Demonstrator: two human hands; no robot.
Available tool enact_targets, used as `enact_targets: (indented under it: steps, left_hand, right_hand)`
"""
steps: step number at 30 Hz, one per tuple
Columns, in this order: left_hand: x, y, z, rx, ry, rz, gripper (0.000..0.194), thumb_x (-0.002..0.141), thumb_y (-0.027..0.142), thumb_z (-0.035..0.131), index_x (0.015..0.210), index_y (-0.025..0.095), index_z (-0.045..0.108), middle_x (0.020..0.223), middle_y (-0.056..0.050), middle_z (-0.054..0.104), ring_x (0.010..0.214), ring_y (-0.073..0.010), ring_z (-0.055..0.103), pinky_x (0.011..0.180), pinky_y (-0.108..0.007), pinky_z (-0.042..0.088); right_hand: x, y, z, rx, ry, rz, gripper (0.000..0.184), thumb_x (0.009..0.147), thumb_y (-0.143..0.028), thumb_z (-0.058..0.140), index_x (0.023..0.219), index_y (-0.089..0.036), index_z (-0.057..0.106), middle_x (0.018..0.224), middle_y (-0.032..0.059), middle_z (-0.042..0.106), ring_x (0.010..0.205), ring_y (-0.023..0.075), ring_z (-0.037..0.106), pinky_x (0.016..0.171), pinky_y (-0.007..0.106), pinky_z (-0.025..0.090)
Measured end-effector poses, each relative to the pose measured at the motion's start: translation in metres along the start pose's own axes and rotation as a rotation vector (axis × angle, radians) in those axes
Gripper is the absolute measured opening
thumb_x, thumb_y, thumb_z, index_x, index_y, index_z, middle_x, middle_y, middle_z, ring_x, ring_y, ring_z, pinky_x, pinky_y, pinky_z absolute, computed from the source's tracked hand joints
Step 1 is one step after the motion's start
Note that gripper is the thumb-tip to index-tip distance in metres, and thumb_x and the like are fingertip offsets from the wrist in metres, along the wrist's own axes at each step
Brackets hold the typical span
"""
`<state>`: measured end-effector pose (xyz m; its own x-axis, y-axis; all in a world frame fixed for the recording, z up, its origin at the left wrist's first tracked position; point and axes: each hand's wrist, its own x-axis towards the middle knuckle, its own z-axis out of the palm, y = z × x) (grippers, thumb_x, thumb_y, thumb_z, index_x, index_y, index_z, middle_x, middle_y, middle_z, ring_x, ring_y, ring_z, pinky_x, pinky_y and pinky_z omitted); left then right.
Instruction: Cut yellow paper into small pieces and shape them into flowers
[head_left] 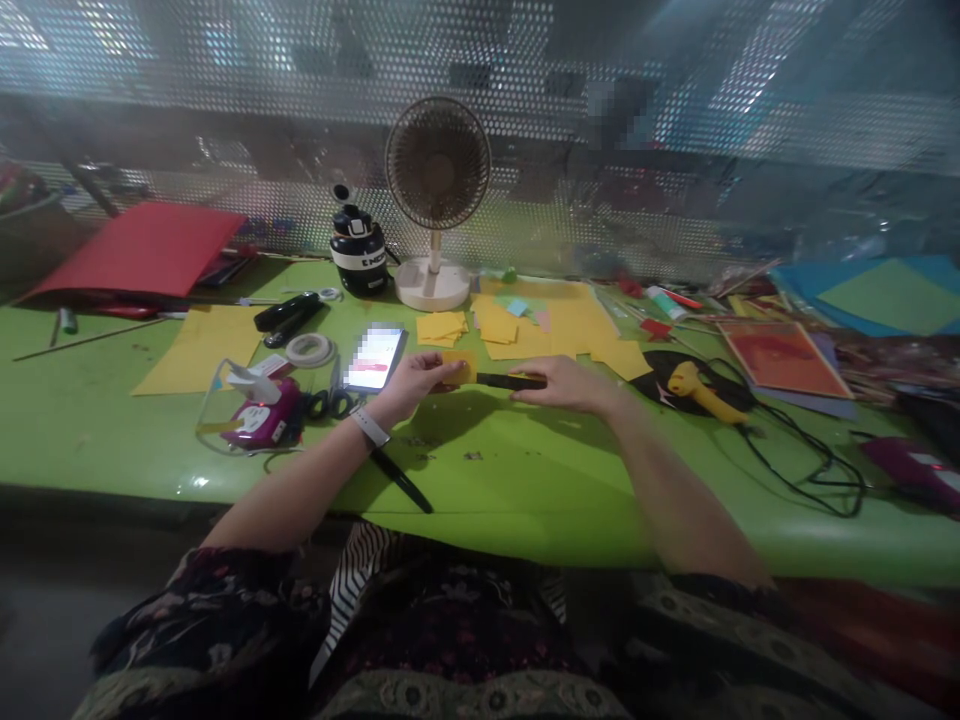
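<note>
Near the middle of the table, my left hand (pixel 415 383) pinches a small yellow paper piece (pixel 459 366) between thumb and fingers. My right hand (pixel 562 383) is closed round a slim black-and-yellow tool (pixel 511 381); its exact kind is hard to make out. The tool's dark end points left and meets or nearly meets the paper's right edge. Just beyond my hands lie small stacks of cut yellow paper (pixel 441 328). A lit phone (pixel 375 358) is beside my left hand, and a long black pen-like object (pixel 405 482) lies below that wrist.
The green table (pixel 517 500) holds a fan (pixel 437 165), a black bottle (pixel 360 260), a stapler (pixel 289 317), a tape roll (pixel 310 350) and a purple power socket (pixel 262 418). A yellow glue gun (pixel 705 393) with a looping cord lies right. Red card (pixel 142 250) is far left.
</note>
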<state>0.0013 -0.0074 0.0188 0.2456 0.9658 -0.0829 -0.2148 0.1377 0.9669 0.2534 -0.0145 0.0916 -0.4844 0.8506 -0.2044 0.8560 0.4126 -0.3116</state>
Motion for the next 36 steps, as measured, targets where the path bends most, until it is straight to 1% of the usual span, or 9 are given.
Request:
enact_targets:
  steps: [2,7,12,15,19,23,27,30,36]
  left_hand:
    - [0.000,0.000,0.000,-0.009,0.002,-0.005,0.038,0.059,0.040,0.088,0.076,0.012,0.069,0.086,-0.006,0.072,0.072,-0.0116,0.066,0.073,-0.030,0.055]
    - [0.001,-0.003,-0.002,-0.028,-0.017,-0.032,0.037,0.059,0.039,0.088,0.074,0.012,0.067,0.087,-0.005,0.072,0.074,-0.0119,0.066,0.075,-0.030,0.056]
    - [0.003,-0.003,-0.005,-0.061,-0.003,-0.028,0.032,0.064,0.035,0.086,0.071,0.013,0.065,0.086,-0.005,0.071,0.075,-0.0114,0.066,0.076,-0.029,0.055]
    - [0.002,0.000,-0.004,-0.095,0.025,-0.044,0.032,0.064,0.034,0.087,0.072,0.012,0.065,0.084,-0.005,0.070,0.075,-0.0120,0.066,0.078,-0.031,0.055]
    - [0.000,0.001,-0.003,-0.113,-0.002,-0.057,0.032,0.063,0.034,0.087,0.074,0.012,0.066,0.088,-0.007,0.071,0.079,-0.0134,0.067,0.081,-0.032,0.055]
    - [0.001,-0.002,-0.004,-0.115,-0.007,-0.050,0.034,0.061,0.036,0.088,0.072,0.012,0.066,0.086,-0.005,0.070,0.079,-0.0130,0.066,0.079,-0.032,0.056]
    - [0.003,-0.005,-0.003,-0.125,-0.006,-0.068,0.036,0.059,0.036,0.089,0.068,0.012,0.063,0.082,-0.004,0.069,0.075,-0.0126,0.065,0.079,-0.033,0.056]
    - [0.002,-0.006,-0.002,-0.106,-0.017,-0.078,0.035,0.060,0.036,0.088,0.067,0.012,0.063,0.082,-0.004,0.070,0.075,-0.0124,0.065,0.079,-0.032,0.056]
    - [-0.001,-0.004,0.003,-0.114,0.002,-0.099,0.038,0.055,0.035,0.090,0.062,0.013,0.060,0.080,-0.004,0.070,0.074,-0.0120,0.065,0.076,-0.030,0.056]
  right_hand:
    - [0.001,0.000,0.001,0.011,0.005,-0.012,0.048,0.085,-0.048,0.061,0.126,-0.023,0.067,0.126,0.0067,0.069,0.110,0.0273,0.064,0.088,0.036,0.050]
    - [0.002,0.001,0.004,0.082,-0.008,-0.027,0.044,0.085,-0.049,0.061,0.119,-0.024,0.070,0.118,0.0061,0.071,0.102,0.0262,0.066,0.083,0.035,0.050]
    - [0.001,0.005,0.002,0.146,-0.007,-0.031,0.043,0.083,-0.048,0.064,0.118,-0.024,0.072,0.117,0.0060,0.072,0.104,0.0279,0.065,0.085,0.036,0.050]
    - [0.000,0.005,0.001,0.166,0.001,-0.024,0.043,0.082,-0.046,0.066,0.118,-0.025,0.072,0.117,0.0058,0.072,0.103,0.0281,0.066,0.087,0.037,0.050]
    - [0.002,0.003,0.006,0.208,-0.004,-0.014,0.046,0.082,-0.049,0.065,0.122,-0.026,0.070,0.122,0.0061,0.070,0.107,0.0287,0.064,0.088,0.038,0.050]
    - [0.004,0.005,0.009,0.252,-0.066,-0.019,0.048,0.082,-0.051,0.065,0.122,-0.025,0.070,0.118,0.0064,0.072,0.102,0.0273,0.065,0.085,0.037,0.050]
    - [0.004,0.005,0.010,0.253,-0.055,-0.035,0.044,0.081,-0.048,0.065,0.119,-0.027,0.071,0.116,0.0047,0.072,0.099,0.0251,0.066,0.083,0.034,0.049]
    - [0.005,0.001,0.012,0.224,-0.041,-0.058,0.044,0.082,-0.047,0.065,0.119,-0.025,0.071,0.114,0.0055,0.073,0.098,0.0243,0.065,0.081,0.033,0.047]
    - [0.007,0.000,0.013,0.223,-0.098,-0.082,0.046,0.082,-0.049,0.063,0.117,-0.021,0.072,0.103,0.0062,0.074,0.085,0.0207,0.063,0.071,0.029,0.044]
